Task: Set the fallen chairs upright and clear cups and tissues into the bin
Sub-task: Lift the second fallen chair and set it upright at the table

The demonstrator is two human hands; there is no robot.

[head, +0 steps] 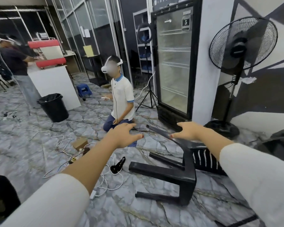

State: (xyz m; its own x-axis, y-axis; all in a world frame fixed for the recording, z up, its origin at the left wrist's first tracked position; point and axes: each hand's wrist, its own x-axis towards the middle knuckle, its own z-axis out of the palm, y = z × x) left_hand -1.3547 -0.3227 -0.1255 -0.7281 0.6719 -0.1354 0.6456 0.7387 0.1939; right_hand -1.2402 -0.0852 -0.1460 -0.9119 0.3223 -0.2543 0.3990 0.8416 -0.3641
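A black plastic chair [185, 174] lies on its side on the marbled floor at centre right, legs pointing left. My left hand [123, 135] is stretched out in front of me, fingers apart, holding nothing, left of the chair's upper leg. My right hand [189, 131] hovers open just above that upper leg, not clearly touching it. A black bin [53, 107] with a liner stands on the floor at the left, well beyond my hands. No cups or tissues are clearly visible.
A person kneels on the floor [121, 99] just beyond my hands; another stands at a white counter [52, 86]. White cables [105, 182] and a cardboard box [80, 143] litter the floor. A glass-door fridge [174, 63] and a pedestal fan [236, 63] stand at right.
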